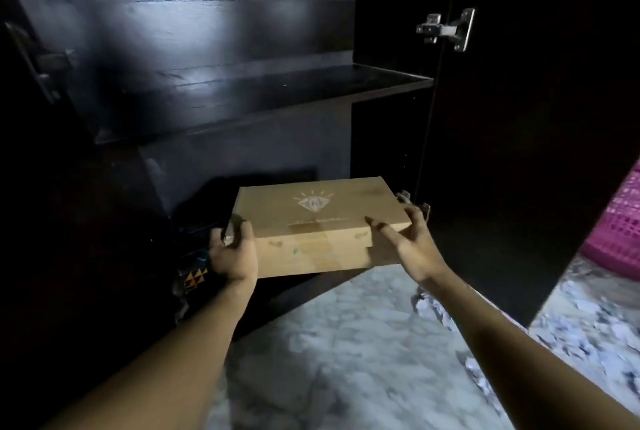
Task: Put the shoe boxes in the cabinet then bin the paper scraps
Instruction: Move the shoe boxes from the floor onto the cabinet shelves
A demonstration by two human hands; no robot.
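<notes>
Item under inspection: one brown cardboard shoe box (318,221), lid on, with a pale diamond emblem printed on top. It is carried between both hands at the mouth of the lower compartment of the dark cabinet (242,100), its far end past the front edge and its near end out over the floor (346,343). The left hand (233,251) grips the near left corner, fingers curled over the lid edge and palm against the side wall. The right hand (412,242) takes the near right corner, thumb laid on the lid and fingers spread round the end wall. The box tilts slightly, lower on the right-hand side. Handling assessment: the relaxed grip suggests it is light, and it appears stiff along its edges but liable to dent on the broad lid. The lid looks loose-fitted, so a hold on the lid alone risks separation. Recommended hold is at the corners or under the base, as at present. Beyond the fingertips the compartment is too dark to judge clearance. Just below the left hand lies a patterned cloth (195,277). Outward of the right hand stands the open door (519,117), and past it paper scraps (588,325) litter the floor near a pink basket (620,221). Binning judged not yet started.
</notes>
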